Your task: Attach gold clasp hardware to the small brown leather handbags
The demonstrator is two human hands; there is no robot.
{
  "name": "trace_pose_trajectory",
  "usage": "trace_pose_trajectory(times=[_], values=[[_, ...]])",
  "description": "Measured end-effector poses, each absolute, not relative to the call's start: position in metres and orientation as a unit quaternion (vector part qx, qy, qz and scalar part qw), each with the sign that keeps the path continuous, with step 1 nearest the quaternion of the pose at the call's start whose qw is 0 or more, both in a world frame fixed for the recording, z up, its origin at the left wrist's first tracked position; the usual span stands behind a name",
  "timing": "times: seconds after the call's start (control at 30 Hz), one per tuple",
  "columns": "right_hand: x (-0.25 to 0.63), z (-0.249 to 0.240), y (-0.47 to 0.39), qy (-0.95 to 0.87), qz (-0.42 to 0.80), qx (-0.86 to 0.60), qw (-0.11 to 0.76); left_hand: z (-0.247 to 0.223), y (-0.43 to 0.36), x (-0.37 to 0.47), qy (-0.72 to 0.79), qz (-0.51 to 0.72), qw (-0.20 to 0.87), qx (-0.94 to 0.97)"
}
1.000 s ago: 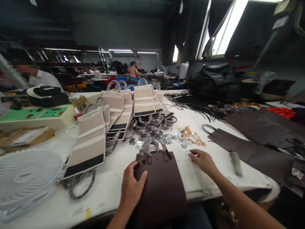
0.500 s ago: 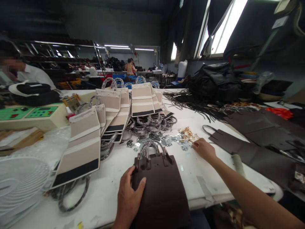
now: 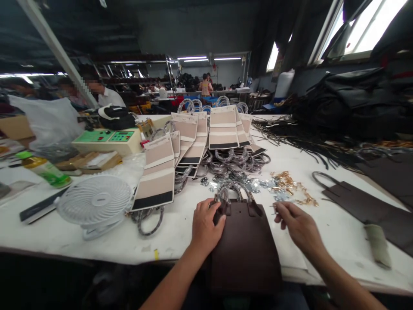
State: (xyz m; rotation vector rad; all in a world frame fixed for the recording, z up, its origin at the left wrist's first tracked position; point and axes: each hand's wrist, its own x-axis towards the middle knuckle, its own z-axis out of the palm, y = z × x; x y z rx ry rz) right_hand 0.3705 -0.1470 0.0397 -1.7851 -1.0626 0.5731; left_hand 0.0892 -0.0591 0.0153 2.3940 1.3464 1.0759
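Observation:
A dark brown bag panel [image 3: 247, 245] hangs over the table's near edge, its plastic-wrapped handles [image 3: 232, 191] pointing away from me. My left hand [image 3: 206, 226] grips the panel's upper left corner beside a handle end, thumb on top. To the right of the panel, my right hand [image 3: 298, 224] is closed in a pinch just above the table, with a small metal piece [image 3: 274, 208] sticking out of the fingertips; its exact kind is too small to make out. Beyond that hand lie gold-coloured metal fittings [image 3: 285, 181] and thin silvery plates [image 3: 254, 185].
Beige-lined bag panels [image 3: 158, 172] with wrapped handles are piled behind. At left are a white fan [image 3: 97, 200], a control box [image 3: 109, 144] and a bottle [image 3: 47, 170]. A brown panel [image 3: 371, 211] and a greenish roll [image 3: 378, 245] lie at right. Other people sit farther back.
My right hand has drawn back from the gold fittings toward the panel, a small metal piece in its fingertips. My left hand has slid up nearer the handle. The view has turned left.

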Motion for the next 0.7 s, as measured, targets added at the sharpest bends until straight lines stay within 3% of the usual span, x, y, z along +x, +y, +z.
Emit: trace_pose_trajectory(times=[0.13,0.27,0.57,0.7], values=[[0.287,0.041,-0.133,-0.448,0.363,-0.638,0.511,0.027,-0.055,0.098,0.451,0.321,0.105,0.826],[0.259,0.025,-0.118,-0.424,0.442,-0.577,0.54,0.035,-0.053,0.1,0.455,0.333,0.144,0.813],[0.263,0.009,-0.116,-0.394,0.447,-0.537,0.598,0.036,-0.067,0.111,0.452,0.42,0.165,0.769],[0.259,0.006,-0.115,-0.399,0.44,-0.541,0.595,0.037,-0.068,0.109,0.491,0.365,0.157,0.775]])
